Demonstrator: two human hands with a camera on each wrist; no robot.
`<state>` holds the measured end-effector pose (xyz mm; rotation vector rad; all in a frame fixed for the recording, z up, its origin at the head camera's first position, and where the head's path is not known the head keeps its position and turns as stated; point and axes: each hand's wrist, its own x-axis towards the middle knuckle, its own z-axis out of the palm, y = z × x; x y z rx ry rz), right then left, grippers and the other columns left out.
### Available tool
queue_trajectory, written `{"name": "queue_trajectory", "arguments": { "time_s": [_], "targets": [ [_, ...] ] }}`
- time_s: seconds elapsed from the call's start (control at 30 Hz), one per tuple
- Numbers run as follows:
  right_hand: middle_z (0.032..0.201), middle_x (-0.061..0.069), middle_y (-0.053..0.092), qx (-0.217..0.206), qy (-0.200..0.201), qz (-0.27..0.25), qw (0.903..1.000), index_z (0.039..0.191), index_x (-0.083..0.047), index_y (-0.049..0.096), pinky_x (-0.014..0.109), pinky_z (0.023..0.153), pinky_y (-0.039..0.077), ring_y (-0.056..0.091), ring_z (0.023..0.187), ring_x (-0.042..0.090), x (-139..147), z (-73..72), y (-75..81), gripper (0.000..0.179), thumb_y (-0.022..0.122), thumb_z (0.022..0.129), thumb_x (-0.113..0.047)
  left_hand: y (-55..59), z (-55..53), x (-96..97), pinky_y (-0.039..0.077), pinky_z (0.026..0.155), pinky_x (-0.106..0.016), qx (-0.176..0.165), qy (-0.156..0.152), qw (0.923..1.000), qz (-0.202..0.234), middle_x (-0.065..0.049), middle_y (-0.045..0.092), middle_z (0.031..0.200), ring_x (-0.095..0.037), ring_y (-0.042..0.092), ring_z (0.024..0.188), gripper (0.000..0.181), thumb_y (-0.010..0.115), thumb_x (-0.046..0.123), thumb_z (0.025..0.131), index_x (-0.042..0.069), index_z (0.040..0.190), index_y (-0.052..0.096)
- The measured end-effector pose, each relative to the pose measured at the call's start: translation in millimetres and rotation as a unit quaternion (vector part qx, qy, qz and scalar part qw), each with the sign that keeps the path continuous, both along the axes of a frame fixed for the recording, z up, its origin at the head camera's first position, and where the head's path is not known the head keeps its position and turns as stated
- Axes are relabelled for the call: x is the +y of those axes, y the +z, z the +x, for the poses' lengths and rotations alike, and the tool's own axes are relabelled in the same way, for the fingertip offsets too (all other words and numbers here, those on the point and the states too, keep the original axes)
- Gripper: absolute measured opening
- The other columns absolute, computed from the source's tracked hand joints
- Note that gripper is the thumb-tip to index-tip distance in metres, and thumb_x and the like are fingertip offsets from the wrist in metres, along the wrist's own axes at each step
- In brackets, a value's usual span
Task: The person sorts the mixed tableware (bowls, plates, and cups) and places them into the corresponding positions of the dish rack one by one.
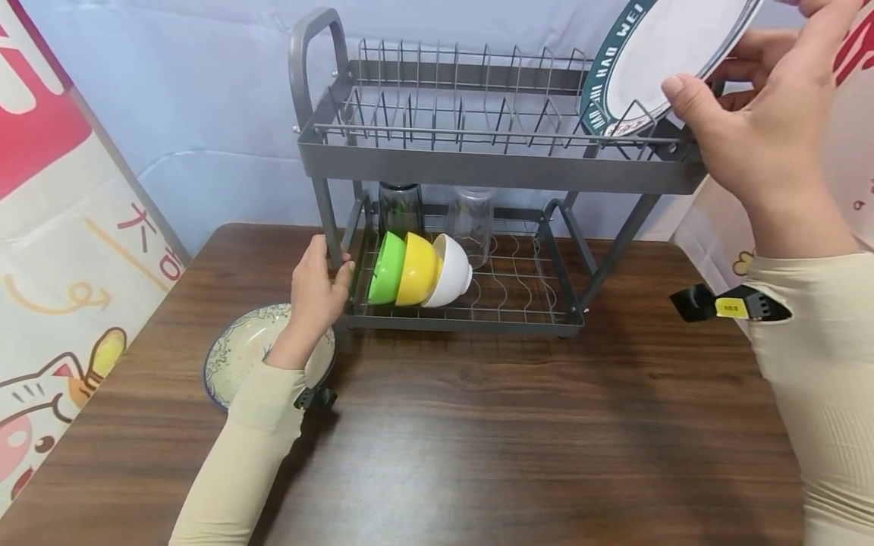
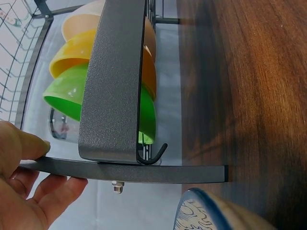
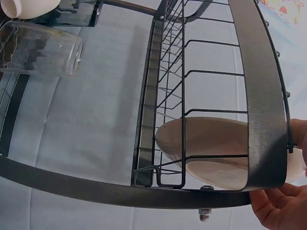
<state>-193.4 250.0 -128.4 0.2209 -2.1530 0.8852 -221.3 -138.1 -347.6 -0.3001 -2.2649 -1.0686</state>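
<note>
My right hand holds a white plate with a green lettered rim, thumb over its face and fingers behind. The plate stands tilted at the right end of the grey dish rack's upper tier, its top cut off in the head view. In the right wrist view, its pale underside shows through the wires. My left hand grips the rack's left front leg. Green, yellow and white bowls lie nested on their sides on the lower tier, near that hand.
A dark glass and a clear glass stand upside down behind the bowls. On the wooden table, a patterned blue-rimmed dish sits partly under my left forearm. Pale blue cloth hangs behind the rack.
</note>
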Motion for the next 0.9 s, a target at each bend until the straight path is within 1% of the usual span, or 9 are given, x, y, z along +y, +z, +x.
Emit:
{"name": "queue_trajectory", "arguments": {
  "time_s": [0.13,0.27,0.4,0.5,0.57,0.67,0.8,0.9],
  "targets": [
    [0.109,-0.008,0.055,0.012,0.005,0.008,0.9999,0.139,-0.021,0.023,0.017,0.085,0.04,0.054,0.09,0.004,-1.1,0.4,-0.3,0.07,0.067,0.084,-0.023,-0.5,-0.1,-0.3,0.05,0.068,-0.041,-0.002,0.003,1.0,-0.003,-0.013,0.055,0.094,-0.029,0.06,0.083,0.016,0.06,0.003,0.088,0.003,0.1,0.05],
    [0.114,-0.004,0.055,0.012,0.008,0.004,0.9999,0.136,-0.022,0.026,0.018,0.087,0.04,0.055,0.093,0.006,-1.2,0.1,-1.1,0.065,0.066,0.085,-0.024,-0.7,-0.3,0.0,0.049,0.067,-0.041,0.0,0.006,1.0,-0.006,-0.013,0.056,0.094,-0.029,0.059,0.082,0.016,0.06,0.004,0.088,0.002,0.1,0.05],
    [0.117,0.0,0.055,0.026,0.036,-0.014,0.9989,0.132,-0.018,0.031,0.017,0.085,0.041,0.055,0.092,0.007,0.3,-1.3,-2.6,0.058,0.066,0.085,-0.018,0.1,-0.1,0.5,0.049,0.068,-0.042,0.001,0.007,0.9999,-0.009,-0.013,0.056,0.094,-0.029,0.059,0.083,0.016,0.06,0.003,0.088,0.002,0.101,0.05],
    [0.119,0.004,0.056,0.036,0.057,-0.02,0.9975,0.129,-0.014,0.033,0.017,0.084,0.042,0.056,0.091,0.007,1.8,-1.3,-4.3,0.054,0.065,0.085,-0.012,0.1,0.4,1.1,0.049,0.068,-0.042,-0.004,0.008,0.9999,-0.009,-0.013,0.055,0.095,-0.029,0.059,0.083,0.016,0.06,0.003,0.088,0.002,0.101,0.05],
    [0.121,0.006,0.055,0.036,0.062,-0.015,0.9973,0.129,-0.013,0.034,0.017,0.086,0.041,0.056,0.092,0.007,2.1,-0.5,-4.7,0.053,0.063,0.086,-0.011,-0.1,0.8,1.1,0.049,0.068,-0.042,-0.007,0.009,0.9999,-0.01,-0.013,0.055,0.095,-0.03,0.06,0.084,0.016,0.059,0.003,0.089,0.002,0.101,0.049],
    [0.121,0.007,0.055,0.039,0.07,-0.014,0.9967,0.129,-0.012,0.034,0.018,0.087,0.042,0.056,0.093,0.008,2.5,1.1,-5.0,0.052,0.063,0.086,-0.008,-0.6,0.5,0.8,0.05,0.068,-0.042,-0.006,0.008,0.9999,-0.009,-0.014,0.054,0.094,-0.03,0.06,0.084,0.016,0.059,0.003,0.088,0.002,0.101,0.049],
    [0.115,0.003,0.056,0.037,0.081,-0.024,0.9957,0.128,-0.011,0.035,0.017,0.083,0.043,0.056,0.092,0.01,3.3,4.1,-7.7,0.051,0.062,0.085,-0.006,-0.3,-0.2,0.8,0.05,0.068,-0.042,-0.008,0.003,0.9999,-0.006,-0.013,0.054,0.094,-0.03,0.061,0.084,0.016,0.059,0.002,0.088,0.002,0.101,0.049],
    [0.112,-0.002,0.054,0.041,0.085,-0.03,0.9951,0.128,-0.01,0.036,0.017,0.081,0.042,0.055,0.092,0.009,5.1,8.1,-12.9,0.05,0.062,0.085,-0.005,0.8,0.0,1.1,0.05,0.068,-0.042,-0.011,0.002,0.9999,-0.003,-0.014,0.054,0.094,-0.03,0.061,0.083,0.017,0.06,0.002,0.088,0.001,0.101,0.049]
  ]
}}
